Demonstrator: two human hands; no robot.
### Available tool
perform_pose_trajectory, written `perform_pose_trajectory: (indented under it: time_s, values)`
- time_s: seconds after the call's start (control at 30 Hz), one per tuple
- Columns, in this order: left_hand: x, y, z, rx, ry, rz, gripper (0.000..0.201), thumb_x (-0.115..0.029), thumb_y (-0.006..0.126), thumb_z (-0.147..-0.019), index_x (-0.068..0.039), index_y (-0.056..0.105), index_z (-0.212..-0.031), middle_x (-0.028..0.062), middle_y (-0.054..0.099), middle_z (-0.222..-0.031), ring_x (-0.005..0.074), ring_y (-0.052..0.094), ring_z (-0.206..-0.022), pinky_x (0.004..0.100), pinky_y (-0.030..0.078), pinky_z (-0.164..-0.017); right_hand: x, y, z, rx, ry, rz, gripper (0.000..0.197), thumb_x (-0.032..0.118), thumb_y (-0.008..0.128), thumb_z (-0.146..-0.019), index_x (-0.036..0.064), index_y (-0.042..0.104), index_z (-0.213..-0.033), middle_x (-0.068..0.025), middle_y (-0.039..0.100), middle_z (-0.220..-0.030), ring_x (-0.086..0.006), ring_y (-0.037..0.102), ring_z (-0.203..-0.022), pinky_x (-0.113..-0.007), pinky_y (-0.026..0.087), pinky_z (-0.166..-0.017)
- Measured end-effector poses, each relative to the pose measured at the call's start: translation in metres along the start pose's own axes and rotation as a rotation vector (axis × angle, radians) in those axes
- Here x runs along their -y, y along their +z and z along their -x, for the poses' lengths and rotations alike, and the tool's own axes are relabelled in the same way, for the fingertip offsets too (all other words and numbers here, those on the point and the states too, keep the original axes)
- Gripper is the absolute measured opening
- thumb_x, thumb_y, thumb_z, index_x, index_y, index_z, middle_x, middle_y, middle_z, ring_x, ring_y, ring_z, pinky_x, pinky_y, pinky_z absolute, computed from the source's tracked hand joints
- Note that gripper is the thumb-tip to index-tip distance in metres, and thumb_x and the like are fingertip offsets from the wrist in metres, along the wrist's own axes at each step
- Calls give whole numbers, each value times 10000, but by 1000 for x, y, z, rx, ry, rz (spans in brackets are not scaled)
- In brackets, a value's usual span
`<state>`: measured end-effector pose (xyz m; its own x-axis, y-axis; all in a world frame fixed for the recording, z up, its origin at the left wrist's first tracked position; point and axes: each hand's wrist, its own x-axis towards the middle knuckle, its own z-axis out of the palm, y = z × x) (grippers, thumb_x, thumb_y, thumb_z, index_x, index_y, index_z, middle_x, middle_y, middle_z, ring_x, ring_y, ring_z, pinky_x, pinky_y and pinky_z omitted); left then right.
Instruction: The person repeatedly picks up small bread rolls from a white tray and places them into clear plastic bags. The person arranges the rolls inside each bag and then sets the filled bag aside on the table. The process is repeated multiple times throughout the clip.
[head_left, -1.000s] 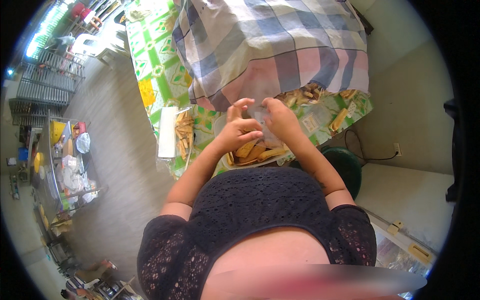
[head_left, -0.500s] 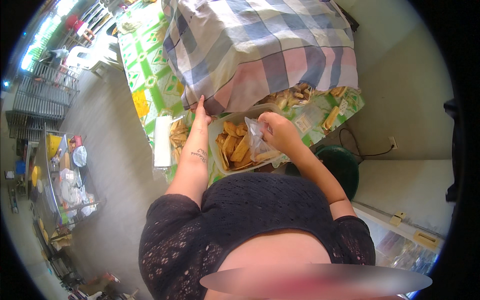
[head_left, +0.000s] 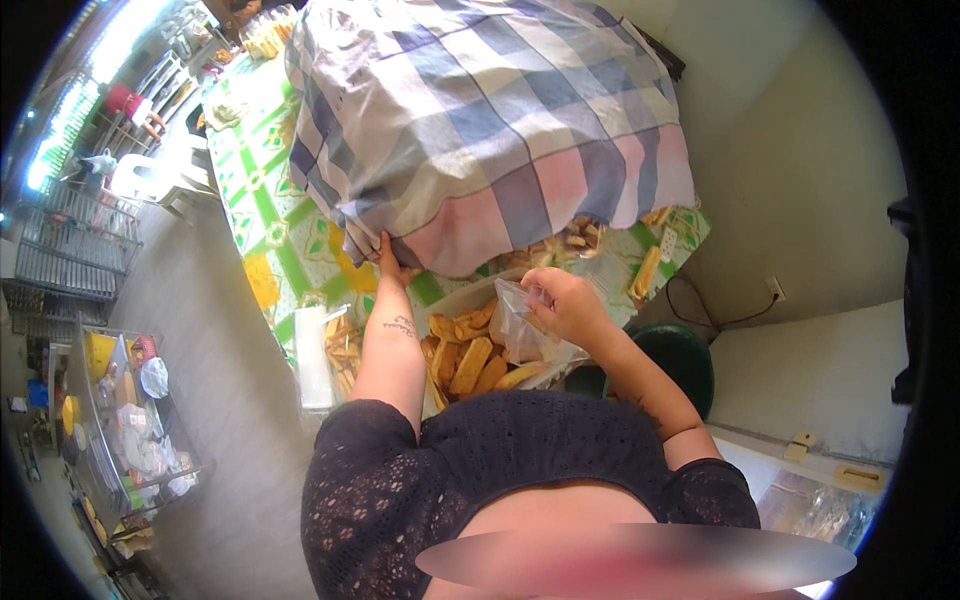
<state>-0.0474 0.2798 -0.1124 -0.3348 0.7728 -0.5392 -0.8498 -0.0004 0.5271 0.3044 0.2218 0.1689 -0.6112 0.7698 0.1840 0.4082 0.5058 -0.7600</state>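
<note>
My left hand [head_left: 393, 264] is at the near left edge of a large checkered cloth [head_left: 480, 130] in white, blue and pink. It grips the cloth's edge, with one finger lying up along the fabric and the others partly hidden. My right hand [head_left: 566, 305] pinches a clear plastic bag [head_left: 520, 335] by its top. The bag hangs over the right part of a translucent plastic tub [head_left: 470, 295]. Inside the tub lie several golden-brown toasted bread pieces [head_left: 470, 365]. My body hides the tub's near side.
Bagged bread pieces [head_left: 342, 350] and a white stack of plastic bags [head_left: 312, 355] lie left of the tub on the green patterned tablecloth [head_left: 255, 190]. More bread [head_left: 575, 240] shows under the cloth. A green bin [head_left: 680, 365] stands at right, a loaded rack [head_left: 140, 410] at left.
The view has shifted, so the table, cloth and tub sit lower and more to the left. My left hand stays at the cloth's edge, and my right hand keeps the bag over the tub.
</note>
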Motion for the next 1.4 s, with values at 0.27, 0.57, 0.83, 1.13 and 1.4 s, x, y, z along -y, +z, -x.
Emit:
perform_pose_trajectory:
  time_s: [0.27, 0.57, 0.83, 1.13, 1.4]
  values:
    - [-20, -35, 45, -266, 5, -746, 647, -446, 618, -813, -114, 381, -1315, 119, 428, -1343, 290, 437, -1197, 495, 408, -891, 2, 14, -39, -74, 24, 161, 297, 96, 653, -751, 69, 487, -996, -117, 545, -956, -329, 575, -817, -407, 465, -706]
    - [-1, 64, 239, 217, 407, -976, 662, -376, 696, -778, -53, 318, -1215, 134, 386, -1111, 179, 464, -898, 297, 433, -785, 26, 55, -33, -68, 67, 256, 308, 74, 645, -734, 84, 458, -978, -117, 524, -966, -347, 560, -831, -413, 459, -681]
    - [-17, 120, 332, 466, 923, -1798, 345, 0, 649, -686, -148, 568, -986, 111, 365, -1160, 207, 511, -870, 314, 472, -751, 21, 71, -1, -47, -29, 135, 281, 47, 630, -739, 59, 462, -963, -152, 512, -977, -351, 579, -799, -418, 476, -679]
    - [-43, 121, 326, 654, 728, -1977, 692, 88, 478, -646, -14, 382, -1323, 107, 231, -1472, 304, 334, -1295, 361, 369, -1004, 17, 11, 8, -298, -330, 72, 357, -17, 650, -710, 31, 542, -1047, -81, 573, -892, -229, 564, -761, -327, 473, -723]
    - [35, 161, 343, 1165, 716, -1263, 769, 117, 477, -649, -61, 330, -1383, 138, 329, -1419, 234, 362, -1286, 329, 297, -1041, -2, 78, 3, 641, 124, 523, 532, 76, 596, -728, 81, 432, -1234, -134, 341, -1307, -287, 436, -1156, -360, 402, -921]
